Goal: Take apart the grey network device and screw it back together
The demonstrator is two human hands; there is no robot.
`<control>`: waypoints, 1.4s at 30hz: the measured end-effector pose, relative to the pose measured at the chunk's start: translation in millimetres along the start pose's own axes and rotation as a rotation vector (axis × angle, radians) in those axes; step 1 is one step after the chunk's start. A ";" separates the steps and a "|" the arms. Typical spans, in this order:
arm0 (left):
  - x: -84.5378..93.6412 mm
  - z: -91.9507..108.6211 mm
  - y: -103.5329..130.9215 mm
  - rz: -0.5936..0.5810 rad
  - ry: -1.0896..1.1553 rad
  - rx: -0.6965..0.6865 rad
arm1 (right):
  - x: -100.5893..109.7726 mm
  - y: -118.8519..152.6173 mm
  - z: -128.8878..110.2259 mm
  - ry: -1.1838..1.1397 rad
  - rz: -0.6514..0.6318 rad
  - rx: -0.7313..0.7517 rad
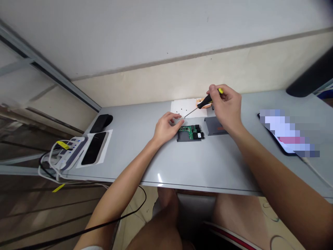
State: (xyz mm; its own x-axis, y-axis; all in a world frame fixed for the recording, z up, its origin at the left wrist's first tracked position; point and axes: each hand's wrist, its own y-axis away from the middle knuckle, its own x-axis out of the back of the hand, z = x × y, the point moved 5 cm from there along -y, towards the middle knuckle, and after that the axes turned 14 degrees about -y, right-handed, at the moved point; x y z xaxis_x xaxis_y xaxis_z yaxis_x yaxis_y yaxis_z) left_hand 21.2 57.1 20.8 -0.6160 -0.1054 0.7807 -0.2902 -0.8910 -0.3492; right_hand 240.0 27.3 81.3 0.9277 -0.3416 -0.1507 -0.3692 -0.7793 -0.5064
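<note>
My right hand is closed round the black and yellow handle of a screwdriver. Its thin shaft slants down to the left, and the tip ends beside the fingertips of my left hand. That hand is curled, thumb and forefinger close together at the tip; whatever small thing they pinch is too small to make out. Just under the left thumb, a green circuit board with black connectors lies in a dark grey metal tray. A matching grey cover is to the right, partly behind my right wrist.
Behind the board, several tiny dark screws are on white paper, with an orange item alongside. A phone and a power strip with cables are left. A lit phone on a cable lies right.
</note>
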 end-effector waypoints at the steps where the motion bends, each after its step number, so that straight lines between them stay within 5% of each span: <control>1: -1.7 -0.4 0.1 -0.011 0.006 0.004 | -1.9 0.7 -0.7 -0.015 -0.011 -0.014; 18: 3.8 6.1 0.0 -0.020 -0.083 -0.181 | -8.7 3.5 0.6 -0.111 -0.059 -0.097; 27: 8.7 -3.2 -3.1 -0.079 -0.132 -0.060 | -14.5 9.6 2.2 -0.048 -0.144 -0.059; 42: 5.5 5.8 1.4 -0.156 -0.194 -0.086 | -16.4 11.3 5.1 0.045 -0.175 -0.017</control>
State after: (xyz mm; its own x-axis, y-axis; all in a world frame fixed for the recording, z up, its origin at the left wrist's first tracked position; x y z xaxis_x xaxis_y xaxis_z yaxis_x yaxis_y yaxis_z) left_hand 21.6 52.7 27.6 -0.4093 -0.0601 0.9104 -0.4372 -0.8629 -0.2535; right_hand 220.9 26.8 73.8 0.9745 -0.2230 -0.0228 -0.2035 -0.8374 -0.5074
